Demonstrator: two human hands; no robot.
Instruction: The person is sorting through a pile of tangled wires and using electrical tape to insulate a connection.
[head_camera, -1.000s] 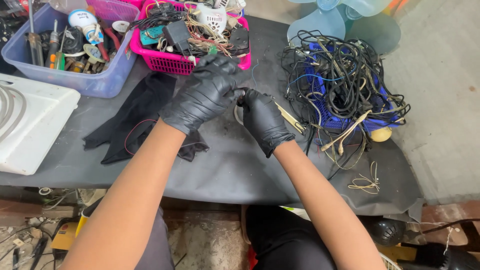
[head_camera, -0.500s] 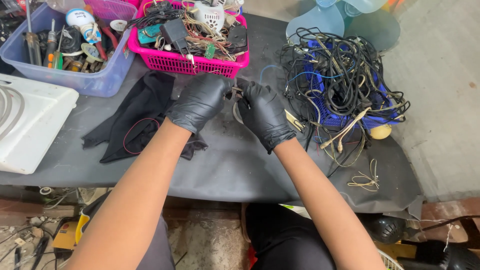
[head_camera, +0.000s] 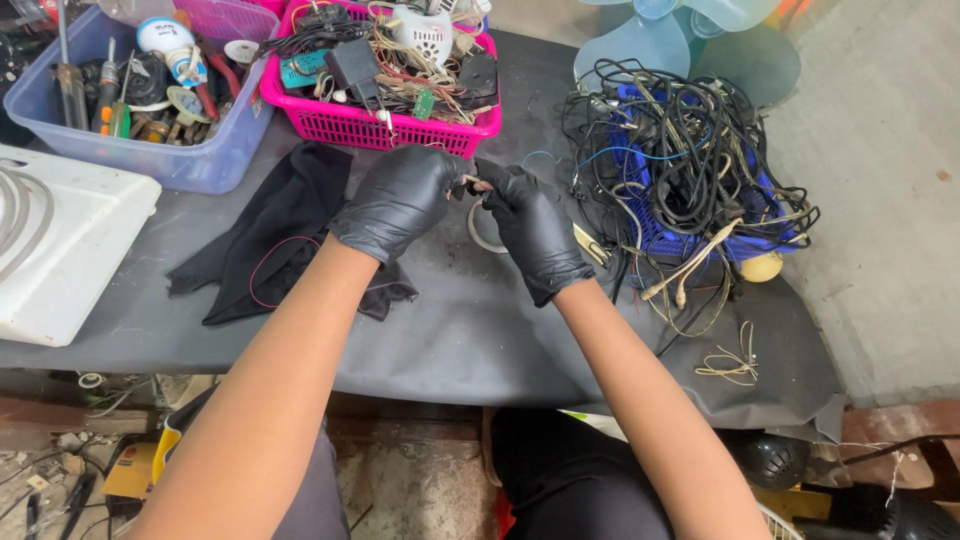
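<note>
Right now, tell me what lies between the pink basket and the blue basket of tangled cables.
In the head view, between the pink basket and the blue basket lies bare dark table cover, crossed only by a thin blue wire looping out of the cable tangle.

Both forearms reach up the frame's centre; the black-gloved left hand (head_camera: 398, 200) and right hand (head_camera: 535, 228) meet fingertip to fingertip, fingers curled.

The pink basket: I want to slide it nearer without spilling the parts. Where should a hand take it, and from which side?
Grip the pink basket by its front rim, the long edge facing the person, coming from the near side. That edge is bare and in the open just beyond the left hand. The top is heaped with wires and parts, and the blue bin crowds its left side.
</note>
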